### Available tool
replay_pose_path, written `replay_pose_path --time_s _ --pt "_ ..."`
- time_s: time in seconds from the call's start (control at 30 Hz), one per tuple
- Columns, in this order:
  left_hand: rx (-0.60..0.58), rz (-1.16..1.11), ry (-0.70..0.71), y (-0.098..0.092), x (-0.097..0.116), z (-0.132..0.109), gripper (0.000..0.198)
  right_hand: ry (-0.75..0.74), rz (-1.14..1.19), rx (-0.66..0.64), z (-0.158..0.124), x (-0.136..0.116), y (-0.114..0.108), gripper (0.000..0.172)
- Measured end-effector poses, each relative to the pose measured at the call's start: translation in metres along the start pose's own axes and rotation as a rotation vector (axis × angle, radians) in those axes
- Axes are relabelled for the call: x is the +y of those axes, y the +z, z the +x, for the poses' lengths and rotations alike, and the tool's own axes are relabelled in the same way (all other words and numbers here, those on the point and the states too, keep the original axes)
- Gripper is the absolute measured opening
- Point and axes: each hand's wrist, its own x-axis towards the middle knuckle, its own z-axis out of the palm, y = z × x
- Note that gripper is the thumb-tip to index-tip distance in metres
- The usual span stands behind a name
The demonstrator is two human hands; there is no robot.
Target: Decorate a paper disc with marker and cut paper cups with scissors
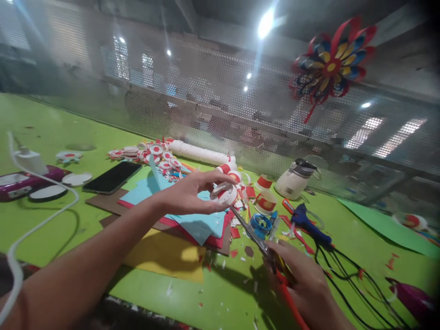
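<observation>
My left hand (pixel 192 192) pinches a round white paper piece (pixel 225 195) between thumb and fingers, above the sheets of coloured paper. My right hand (pixel 305 279) is wrapped round a pair of scissors (pixel 256 238) with red handles. Their metal blades point up and left, with the tip close to the lower edge of the white piece; whether they touch is unclear. Beneath my left arm lie light blue sheets (pixel 195 224), over red and brown ones, and a yellow sheet (pixel 165 254). Red-and-white paper rings (pixel 264 201) and a blue tape roll (pixel 261 223) sit beyond the scissors.
A blue glue gun (pixel 311 224) with black cables lies at right, near a white kettle-like jug (pixel 295 178). Behind are a white tube (pixel 201 152) and a heap of paper discs (pixel 154 153). A phone (pixel 113 177) and white cable (pixel 41 224) are left. Paper scraps litter the green table.
</observation>
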Motion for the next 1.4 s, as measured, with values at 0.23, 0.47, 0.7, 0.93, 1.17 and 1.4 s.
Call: replay_pose_path --time_s 0.23,0.47,0.7,0.93,1.17,1.4 --pt "0.022 0.073 0.123 0.000 0.017 -0.004 0.044 -0.044 -0.028 0.033 0.001 0.001 0.001 0.032" --pt "0.041 0.216 0.220 -0.001 0.028 -0.009 0.050 -0.069 -0.086 0.023 -0.002 0.003 -0.001 0.034" --pt "0.034 0.229 0.254 0.000 0.031 -0.011 0.048 -0.009 0.001 0.109 0.005 -0.009 0.001 0.030" --pt "0.030 0.247 0.270 0.001 0.034 -0.010 0.042 -0.010 0.007 0.128 0.004 -0.010 0.002 0.027" --pt "0.023 0.207 0.227 0.001 0.032 -0.010 0.043 -0.027 0.050 0.082 0.006 -0.011 0.000 0.032" --pt "0.000 0.089 0.152 0.003 0.031 -0.010 0.041 -0.047 0.039 0.080 0.005 -0.009 -0.001 0.034"
